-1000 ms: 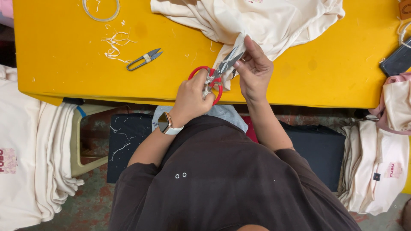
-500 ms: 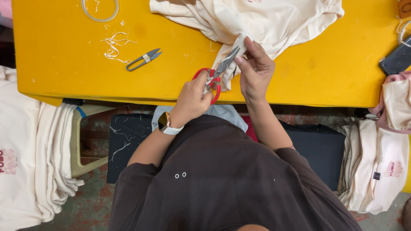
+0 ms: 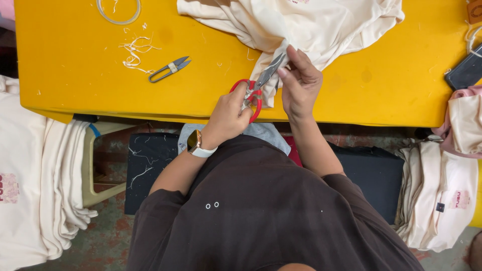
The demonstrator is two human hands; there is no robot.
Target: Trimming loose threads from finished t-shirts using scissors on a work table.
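Cream cotton garment (image 3: 311,22), crumpled in soft folds at the far middle of the bright yellow table (image 3: 75,85), one narrow corner drawn toward the near edge. Corner pinched between thumb and fingertips of the right hand (image 3: 300,85), fingers together and clamped on the fabric. Red-handled steel scissors (image 3: 256,90) gripped in the left hand (image 3: 228,115), fingers threaded through the red loops and closed around them, blades nearly together and lying against the pinched corner just beside the right fingertips. White-strapped wristwatch (image 3: 196,144) on the left wrist, dark brown sleeves below.

Small grey metal thread snips (image 3: 169,69) flat on the table to the left, well apart from the hands. Loose tangle of pale thread clippings (image 3: 134,50) just beyond the snips, scattered bits around. Clear plastic ring (image 3: 119,12) at the far edge. Dark flat phone-like slab (image 3: 464,73) at the right edge.

Stacks of folded cream garments (image 3: 35,175) on the left beside a pale plastic stool (image 3: 98,160); more cream and pink folded pieces (image 3: 447,190) on the right. Worn reddish concrete floor (image 3: 105,236) below, flecked with threads.
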